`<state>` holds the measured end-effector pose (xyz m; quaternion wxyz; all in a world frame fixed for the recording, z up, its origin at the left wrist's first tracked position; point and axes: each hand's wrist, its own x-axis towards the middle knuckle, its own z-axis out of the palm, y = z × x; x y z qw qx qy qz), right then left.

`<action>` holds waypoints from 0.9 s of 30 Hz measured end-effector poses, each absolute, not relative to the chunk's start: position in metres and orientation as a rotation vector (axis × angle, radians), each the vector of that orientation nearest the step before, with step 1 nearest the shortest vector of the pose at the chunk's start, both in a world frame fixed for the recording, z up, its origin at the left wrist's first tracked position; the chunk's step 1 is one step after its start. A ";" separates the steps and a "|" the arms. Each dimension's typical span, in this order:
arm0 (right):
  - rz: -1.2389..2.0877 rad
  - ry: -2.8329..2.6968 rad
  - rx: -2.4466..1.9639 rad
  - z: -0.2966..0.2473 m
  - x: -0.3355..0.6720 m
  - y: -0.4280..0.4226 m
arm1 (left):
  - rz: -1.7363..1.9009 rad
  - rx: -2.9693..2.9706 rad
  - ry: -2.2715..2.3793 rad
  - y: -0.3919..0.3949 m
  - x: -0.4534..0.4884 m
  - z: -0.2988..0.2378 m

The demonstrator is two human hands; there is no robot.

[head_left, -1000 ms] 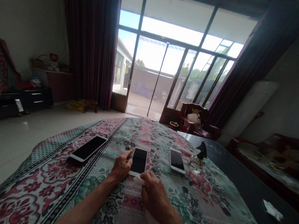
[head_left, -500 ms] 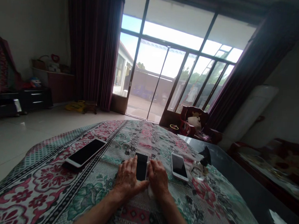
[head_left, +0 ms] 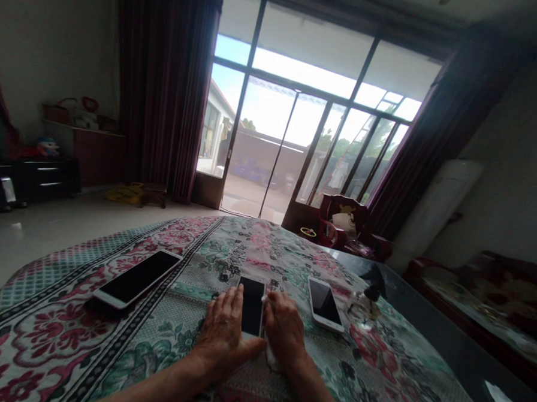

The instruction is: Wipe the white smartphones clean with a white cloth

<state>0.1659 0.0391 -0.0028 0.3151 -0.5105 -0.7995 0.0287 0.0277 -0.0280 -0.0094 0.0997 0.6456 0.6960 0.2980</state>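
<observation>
A white phone with a dark screen (head_left: 251,302) lies flat in the middle of a floral cloth (head_left: 63,346). My left hand (head_left: 223,333) rests along its left edge, fingers stretched flat and thumb under its near end. My right hand (head_left: 284,331) lies against its right edge, closed over a small white cloth or wipe (head_left: 270,357) that peeks out below the palm and at the fingertips. A larger white phone (head_left: 133,278) lies to the left, a third white phone (head_left: 325,303) to the right.
A small dark-capped bottle or sprayer (head_left: 368,296) stands beyond the right phone. The dark glossy table (head_left: 444,354) shows at right, with a white scrap (head_left: 503,400) on it. A red chair (head_left: 344,220) and glass doors stand behind.
Both hands moved forward from the phone's near end to lie along its sides. The right hand's white wipe went from in front of the phone to under the hand at its right edge.
</observation>
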 end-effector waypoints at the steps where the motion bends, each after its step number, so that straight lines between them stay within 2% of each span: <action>1: 0.063 -2.102 -1.336 -0.004 0.166 0.040 | 0.899 1.913 2.048 -0.027 0.027 -0.011; 20: 0.079 -2.183 -1.162 0.008 0.163 0.106 | 0.992 1.915 2.018 -0.023 0.027 -0.020; 27: 0.080 -2.215 -1.109 0.010 0.163 0.102 | 0.823 1.918 2.053 -0.025 0.027 -0.011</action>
